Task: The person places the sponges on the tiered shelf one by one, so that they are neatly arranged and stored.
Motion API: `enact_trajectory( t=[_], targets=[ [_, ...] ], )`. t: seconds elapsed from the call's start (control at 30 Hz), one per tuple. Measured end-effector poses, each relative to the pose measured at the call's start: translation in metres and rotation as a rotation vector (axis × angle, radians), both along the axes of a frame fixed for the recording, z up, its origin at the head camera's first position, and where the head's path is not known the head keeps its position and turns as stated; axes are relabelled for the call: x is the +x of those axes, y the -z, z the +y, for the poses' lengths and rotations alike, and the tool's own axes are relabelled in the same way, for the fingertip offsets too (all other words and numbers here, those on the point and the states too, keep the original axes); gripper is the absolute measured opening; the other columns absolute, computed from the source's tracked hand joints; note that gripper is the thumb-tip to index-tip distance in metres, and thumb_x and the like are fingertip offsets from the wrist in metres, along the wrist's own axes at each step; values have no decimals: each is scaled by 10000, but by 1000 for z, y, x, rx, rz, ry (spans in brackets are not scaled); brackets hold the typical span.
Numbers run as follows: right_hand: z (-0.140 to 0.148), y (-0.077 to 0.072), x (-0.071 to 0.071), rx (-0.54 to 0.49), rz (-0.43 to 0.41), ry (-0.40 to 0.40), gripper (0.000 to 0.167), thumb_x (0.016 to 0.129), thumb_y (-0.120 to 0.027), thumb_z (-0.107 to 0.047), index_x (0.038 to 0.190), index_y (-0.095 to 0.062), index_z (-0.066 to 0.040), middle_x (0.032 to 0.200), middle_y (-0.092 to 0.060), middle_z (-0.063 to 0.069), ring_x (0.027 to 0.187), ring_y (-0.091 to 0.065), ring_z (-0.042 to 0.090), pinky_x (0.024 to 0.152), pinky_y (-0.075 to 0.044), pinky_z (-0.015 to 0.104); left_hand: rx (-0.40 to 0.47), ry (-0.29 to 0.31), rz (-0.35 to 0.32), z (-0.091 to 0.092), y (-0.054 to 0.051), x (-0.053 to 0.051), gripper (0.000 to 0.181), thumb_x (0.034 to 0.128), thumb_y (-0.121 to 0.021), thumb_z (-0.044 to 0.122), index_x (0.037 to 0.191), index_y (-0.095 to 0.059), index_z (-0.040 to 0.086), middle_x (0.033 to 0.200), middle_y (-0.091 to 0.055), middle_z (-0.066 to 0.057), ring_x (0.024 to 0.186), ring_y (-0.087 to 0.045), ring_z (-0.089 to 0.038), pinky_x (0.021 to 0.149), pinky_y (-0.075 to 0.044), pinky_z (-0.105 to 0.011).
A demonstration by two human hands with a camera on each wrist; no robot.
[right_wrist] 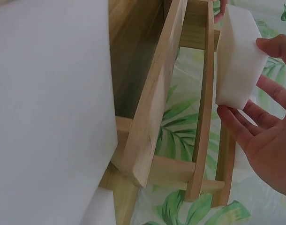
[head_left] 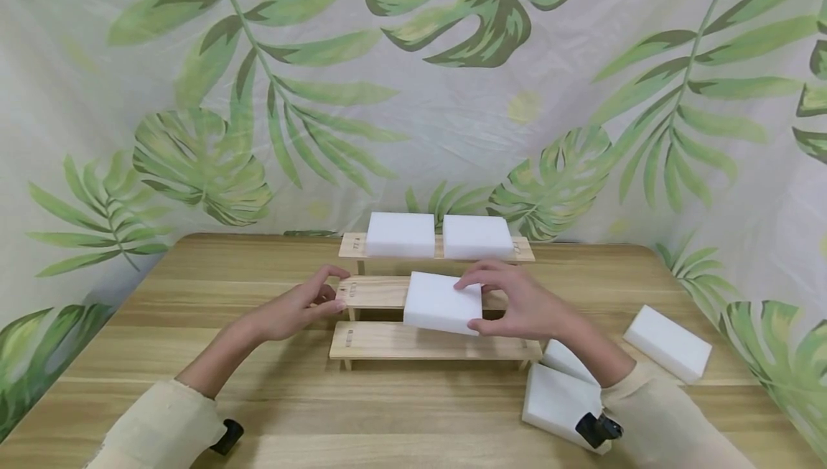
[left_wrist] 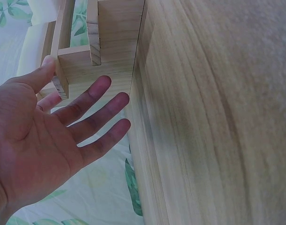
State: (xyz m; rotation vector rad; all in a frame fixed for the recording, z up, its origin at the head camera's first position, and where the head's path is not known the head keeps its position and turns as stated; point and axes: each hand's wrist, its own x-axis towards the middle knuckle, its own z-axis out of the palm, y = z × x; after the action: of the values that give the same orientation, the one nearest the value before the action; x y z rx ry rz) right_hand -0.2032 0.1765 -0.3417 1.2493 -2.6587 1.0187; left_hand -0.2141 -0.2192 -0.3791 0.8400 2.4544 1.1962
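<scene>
A three-tier wooden rack [head_left: 434,340] stands on the table. At the left end of its middle tier, my left hand [head_left: 306,305] pinches the board between thumb and index finger. The other fingers of that hand [left_wrist: 44,126] extend loosely below the board in the left wrist view. Over the middle tier, my right hand [head_left: 520,302] holds a white foam block [head_left: 441,305] by its right side, thumb at the front edge. The block is slightly tilted in the right wrist view, where the same hand [right_wrist: 274,126] grips it. Whether its underside touches the tier, I cannot tell.
Two white blocks [head_left: 400,234] [head_left: 477,235] sit side by side on the top tier. More white blocks [head_left: 561,401] lie beside the rack's right end, partly under my right forearm. Another block [head_left: 668,343] rests farther right. A leaf-print cloth [head_left: 452,131] hangs behind the table.
</scene>
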Motion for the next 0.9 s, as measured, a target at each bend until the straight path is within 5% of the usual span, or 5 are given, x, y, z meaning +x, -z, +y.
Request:
enact_trajectory(
  t=[0.43, 0.9],
  targets=[
    [-17, 0, -1, 22, 62, 11, 411, 824, -842, -191, 1210, -727, -109, 1249, -660, 57, 1154, -609, 240, 905, -531, 446, -2, -3, 10, 0, 2, -1, 497, 1105, -531, 210, 1490, -283, 16, 1093, -670, -167, 1053, -644, -320, 869, -500, -436],
    [-35, 3, -6, -24, 29, -30, 353, 848, -834, -159, 1179, -717, -118, 1249, -649, 43, 1128, -597, 201, 903, -536, 397, -16, 4, 22, 0, 1, -2, 482, 1109, -524, 218, 1479, -291, 15, 1080, -671, -159, 1042, -640, -322, 864, -495, -404]
  ],
)
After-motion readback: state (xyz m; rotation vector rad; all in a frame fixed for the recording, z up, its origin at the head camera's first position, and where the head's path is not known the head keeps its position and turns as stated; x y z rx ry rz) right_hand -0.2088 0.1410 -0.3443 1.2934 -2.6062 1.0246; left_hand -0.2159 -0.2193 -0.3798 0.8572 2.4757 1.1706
